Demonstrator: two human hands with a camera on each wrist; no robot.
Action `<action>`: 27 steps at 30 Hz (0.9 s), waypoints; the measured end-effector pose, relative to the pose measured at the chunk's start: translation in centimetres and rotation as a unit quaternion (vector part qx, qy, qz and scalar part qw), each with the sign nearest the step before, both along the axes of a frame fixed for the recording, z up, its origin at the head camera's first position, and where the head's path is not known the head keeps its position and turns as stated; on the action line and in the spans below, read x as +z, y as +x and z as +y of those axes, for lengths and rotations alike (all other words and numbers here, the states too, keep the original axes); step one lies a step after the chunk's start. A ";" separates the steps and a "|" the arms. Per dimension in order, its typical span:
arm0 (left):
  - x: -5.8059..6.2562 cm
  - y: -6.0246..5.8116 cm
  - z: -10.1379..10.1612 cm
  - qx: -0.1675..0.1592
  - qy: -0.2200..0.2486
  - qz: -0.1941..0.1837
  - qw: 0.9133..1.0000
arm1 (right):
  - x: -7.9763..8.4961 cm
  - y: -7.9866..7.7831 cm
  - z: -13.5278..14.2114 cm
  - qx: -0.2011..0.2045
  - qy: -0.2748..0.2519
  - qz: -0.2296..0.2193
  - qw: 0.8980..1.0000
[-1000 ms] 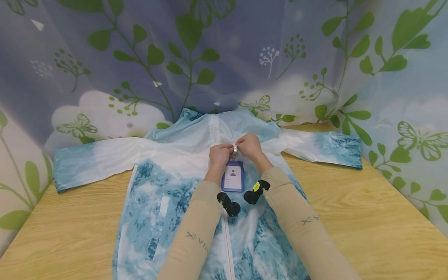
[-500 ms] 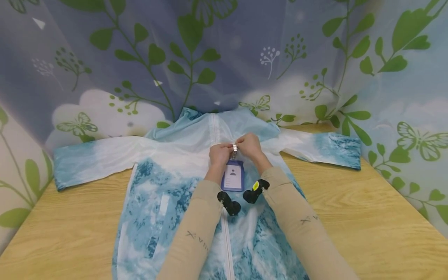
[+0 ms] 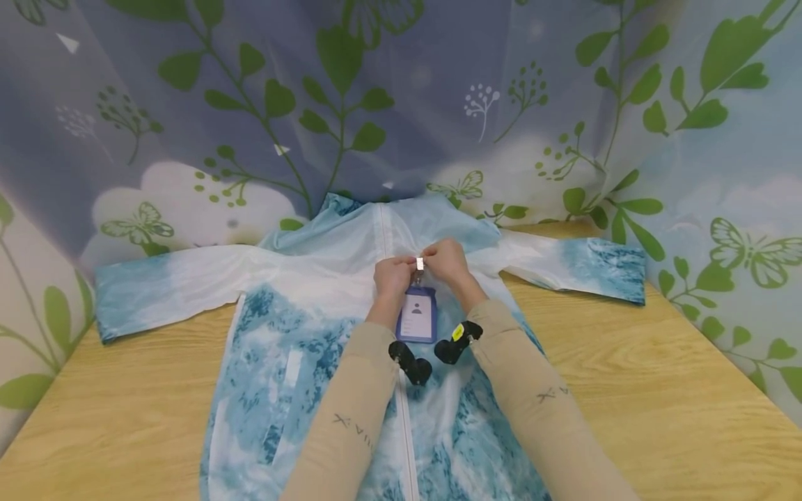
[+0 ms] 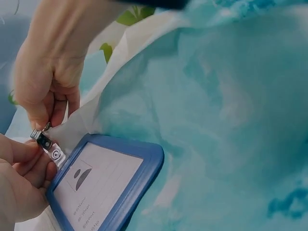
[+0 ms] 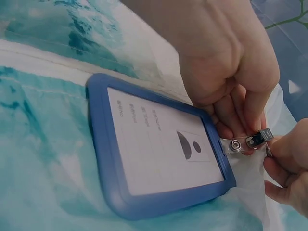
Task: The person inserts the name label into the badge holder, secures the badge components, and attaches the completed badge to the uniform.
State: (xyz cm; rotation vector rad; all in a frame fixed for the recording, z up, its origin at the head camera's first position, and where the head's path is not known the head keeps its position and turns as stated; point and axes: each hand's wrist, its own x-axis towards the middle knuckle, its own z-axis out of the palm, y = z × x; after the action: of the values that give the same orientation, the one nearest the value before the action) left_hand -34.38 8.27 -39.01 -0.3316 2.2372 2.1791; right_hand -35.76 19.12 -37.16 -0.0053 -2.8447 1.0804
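A blue-framed ID badge lies on the front of a blue-and-white zip jacket. Its metal badge clip, with a clear strap, sits at a raised fold of white cloth. My left hand pinches the clip between thumb and fingers. Just right of it, my right hand has curled fingers and pinches the jacket cloth beside the clip. In the left wrist view the right hand comes from above, and the left hand from the lower left. Fingers partly hide where clip and cloth meet.
The jacket lies spread on a wooden table, sleeves out to both sides. A leaf-patterned curtain stands behind and at the sides. Black wrist devices are worn on both forearms.
Both hands stay in place at the clip. The clip's metal end has tilted slightly; the badge and jacket lie nearly as before.
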 end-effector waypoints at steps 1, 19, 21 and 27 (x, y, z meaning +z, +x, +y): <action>0.0 0.0 0.0 0.000 0.004 0.002 1.000 | 0.1 0.0 0.0 0.000 0.003 0.000 1.000; -0.1 -0.3 -0.2 0.012 0.005 0.003 1.000 | 0.1 -0.4 -0.2 -0.021 -0.010 -0.023 0.999; -0.1 -0.3 -0.3 0.010 0.006 -0.002 1.000 | 0.0 -0.5 -0.2 -0.027 -0.031 -0.037 0.998; -0.1 -0.5 -0.5 -0.005 0.021 -0.013 1.000 | 0.2 -0.3 -0.1 -0.044 -0.083 -0.059 0.994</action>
State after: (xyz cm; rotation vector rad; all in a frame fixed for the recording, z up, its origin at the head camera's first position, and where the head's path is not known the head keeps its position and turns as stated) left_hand -34.86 7.77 -39.14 -0.3441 2.1717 2.2007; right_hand -36.11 19.01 -37.01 -0.2123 -2.8150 1.3346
